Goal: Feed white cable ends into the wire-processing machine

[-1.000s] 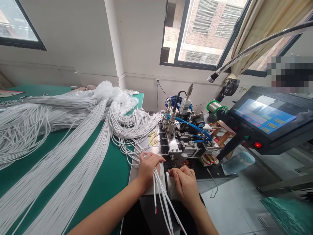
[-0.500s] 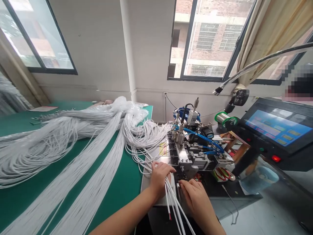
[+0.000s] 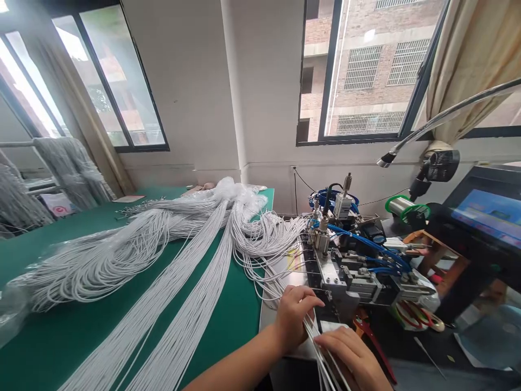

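Observation:
My left hand point(image 3: 293, 317) is closed around a bundle of thin white cables point(image 3: 321, 366), by the near left edge of the machine. The cable ends run down toward me, past the bottom of the view. My right hand point(image 3: 353, 355) lies against the same cables just below, with its fingers curled over them; its fingertips are partly hidden. Beyond my left hand, looped white cables point(image 3: 264, 236) lead to the bench-top machine point(image 3: 331, 269), which has metal cylinders and blue air hoses.
Long bunches of white cable point(image 3: 183, 293) drape over the green table point(image 3: 97, 331). Red-handled pliers point(image 3: 376, 345) lie right of my right hand. A spool of wire point(image 3: 407, 208), a small fan point(image 3: 443, 165), a lamp neck point(image 3: 427, 122) and a control screen point(image 3: 490, 214) stand at the right.
My right hand has moved from the machine's front edge onto the cable bundle. My left hand still grips the cables. The camera view has turned left, so everything sits further right.

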The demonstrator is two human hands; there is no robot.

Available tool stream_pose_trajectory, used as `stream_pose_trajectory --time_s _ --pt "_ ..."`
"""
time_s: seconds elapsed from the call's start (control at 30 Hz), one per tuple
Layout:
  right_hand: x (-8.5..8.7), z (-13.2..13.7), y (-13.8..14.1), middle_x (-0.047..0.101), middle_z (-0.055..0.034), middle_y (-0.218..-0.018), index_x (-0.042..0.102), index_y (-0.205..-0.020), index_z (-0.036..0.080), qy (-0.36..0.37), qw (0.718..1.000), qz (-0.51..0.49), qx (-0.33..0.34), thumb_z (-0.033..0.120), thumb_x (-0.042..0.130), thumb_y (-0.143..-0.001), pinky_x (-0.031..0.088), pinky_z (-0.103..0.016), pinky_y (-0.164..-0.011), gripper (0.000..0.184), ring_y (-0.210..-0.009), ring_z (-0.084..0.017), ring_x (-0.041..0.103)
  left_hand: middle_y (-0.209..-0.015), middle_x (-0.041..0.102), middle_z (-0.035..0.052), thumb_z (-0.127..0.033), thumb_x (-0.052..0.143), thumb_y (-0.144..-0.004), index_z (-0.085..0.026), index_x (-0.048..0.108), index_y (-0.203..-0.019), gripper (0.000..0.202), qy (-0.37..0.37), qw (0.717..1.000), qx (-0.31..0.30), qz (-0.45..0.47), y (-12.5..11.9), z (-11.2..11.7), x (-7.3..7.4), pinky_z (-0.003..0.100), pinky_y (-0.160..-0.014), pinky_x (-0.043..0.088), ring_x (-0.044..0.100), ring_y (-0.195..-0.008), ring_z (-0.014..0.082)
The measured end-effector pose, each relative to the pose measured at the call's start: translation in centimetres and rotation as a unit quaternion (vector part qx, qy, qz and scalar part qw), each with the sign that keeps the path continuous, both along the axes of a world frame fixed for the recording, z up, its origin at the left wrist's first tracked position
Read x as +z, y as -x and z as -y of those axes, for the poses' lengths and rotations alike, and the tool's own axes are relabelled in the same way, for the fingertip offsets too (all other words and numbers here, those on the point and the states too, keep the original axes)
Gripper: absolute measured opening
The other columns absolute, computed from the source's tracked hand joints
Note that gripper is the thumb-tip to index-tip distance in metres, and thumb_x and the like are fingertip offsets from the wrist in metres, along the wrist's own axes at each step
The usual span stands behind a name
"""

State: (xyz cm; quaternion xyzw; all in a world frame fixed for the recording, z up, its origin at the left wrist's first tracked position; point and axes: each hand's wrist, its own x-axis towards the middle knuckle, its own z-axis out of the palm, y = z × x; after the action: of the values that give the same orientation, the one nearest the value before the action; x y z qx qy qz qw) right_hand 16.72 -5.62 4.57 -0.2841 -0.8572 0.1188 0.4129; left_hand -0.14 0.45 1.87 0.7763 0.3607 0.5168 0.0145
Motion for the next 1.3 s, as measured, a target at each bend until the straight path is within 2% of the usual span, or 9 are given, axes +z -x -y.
stream_pose_trajectory --time_s 0.17,0.27,0.4,0.57,0.7,0.87,0.97,1.13,1.3 --pt "-0.1 0.2 -0.5 0.069 -0.0047 -0.093 0.068 -0.102 0.025 0.047 0.984 -0.154 -0.079 0.027 0.055 -0.092 0.051 -0.025 -0.075 0.017 -0.081 -0.020 0.065 -0.091 0.064 0.0038 -0.016 0.050 -0.087 -0.024 0.060 -0.114 0.030 -0.084 0.993 -0.040 -0.077 0.4 0.6 0.4 0.030 -0.073 0.046 0.059 -0.082 0.0150" --pt "-0.2 0.2 -1.3 0.069 -0.0057 -0.094 0.070 -0.095 0.022 0.119 0.950 -0.241 -0.156 0.031 0.062 -0.087 0.053 -0.024 -0.075 0.014 -0.084 -0.021 0.066 -0.090 0.065 0.0044 -0.020 0.055 -0.088 -0.020 0.054 -0.124 0.036 -0.122 0.984 -0.073 -0.111 0.7 1.2 1.1 0.030 -0.072 0.046 0.059 -0.080 0.0150" --pt "-0.5 -0.1 -1.9 0.070 -0.0076 -0.090 0.071 -0.086 0.018 0.232 0.879 -0.350 -0.225 0.042 0.067 -0.082 0.054 -0.022 -0.064 0.024 -0.077 -0.021 0.066 -0.075 0.063 0.0010 -0.020 0.057 -0.088 -0.018 0.059 -0.116 0.028 -0.127 0.980 -0.092 -0.126 0.9 1.5 1.6 0.028 -0.063 0.043 0.056 -0.069 0.0133" --pt "-1.0 -0.3 -1.9 0.070 -0.0078 -0.084 0.072 -0.090 0.015 0.270 0.844 -0.387 -0.255 0.046 0.070 -0.078 0.054 -0.027 -0.066 0.033 -0.076 -0.023 0.065 -0.063 0.059 -0.0002 -0.026 0.057 -0.089 -0.016 0.062 -0.108 0.023 -0.132 0.973 -0.094 -0.167 1.1 1.3 1.7 0.027 -0.054 0.036 0.051 -0.058 0.0129" --pt "-1.0 -0.4 -1.7 0.070 -0.0082 -0.083 0.073 -0.091 0.015 0.269 0.844 -0.372 -0.277 0.048 0.068 -0.079 0.053 -0.030 -0.068 0.035 -0.077 -0.024 0.064 -0.063 0.062 -0.0013 -0.023 0.053 -0.091 -0.016 0.061 -0.107 0.020 -0.116 0.974 -0.086 -0.174 0.9 1.6 1.9 0.026 -0.053 0.034 0.053 -0.054 0.0115" --pt "-1.0 -1.1 -1.5 0.070 -0.0077 -0.081 0.072 -0.092 0.016 0.280 0.859 -0.334 -0.269 0.049 0.063 -0.083 0.051 -0.030 -0.071 0.036 -0.077 -0.024 0.064 -0.067 0.062 -0.0013 -0.018 0.050 -0.091 -0.018 0.060 -0.092 0.010 -0.068 0.983 -0.039 -0.167 0.7 1.4 1.3 0.026 -0.059 0.038 0.056 -0.060 0.0122" --pt "-1.1 -1.5 -1.5 0.070 -0.0070 -0.081 0.071 -0.093 0.017 0.287 0.869 -0.318 -0.247 0.048 0.061 -0.085 0.049 -0.030 -0.075 0.034 -0.078 -0.023 0.064 -0.070 0.061 0.0001 -0.018 0.048 -0.092 -0.018 0.058 -0.082 0.014 -0.042 0.988 -0.003 -0.149 0.5 1.1 0.9 0.027 -0.064 0.039 0.055 -0.066 0.0137" --pt "-1.0 -1.8 -1.4 0.070 -0.0067 -0.084 0.069 -0.099 0.018 0.303 0.881 -0.296 -0.211 0.047 0.055 -0.090 0.047 -0.029 -0.078 0.033 -0.081 -0.022 0.063 -0.065 0.055 0.0005 -0.015 0.046 -0.092 -0.018 0.051 -0.068 0.024 -0.062 0.985 0.026 -0.160 0.3 0.7 1.0 0.029 -0.066 0.036 0.048 -0.067 0.0153" --pt "-1.2 -2.1 -1.6 0.068 -0.0066 -0.082 0.068 -0.102 0.017 0.332 0.873 -0.297 -0.197 0.051 0.055 -0.090 0.047 -0.025 -0.065 0.038 -0.075 -0.020 0.061 -0.066 0.055 0.0000 -0.017 0.047 -0.092 -0.018 0.048 -0.066 0.026 -0.059 0.983 0.047 -0.165 0.0 0.1 0.9 0.030 -0.070 0.032 0.047 -0.070 0.0156"
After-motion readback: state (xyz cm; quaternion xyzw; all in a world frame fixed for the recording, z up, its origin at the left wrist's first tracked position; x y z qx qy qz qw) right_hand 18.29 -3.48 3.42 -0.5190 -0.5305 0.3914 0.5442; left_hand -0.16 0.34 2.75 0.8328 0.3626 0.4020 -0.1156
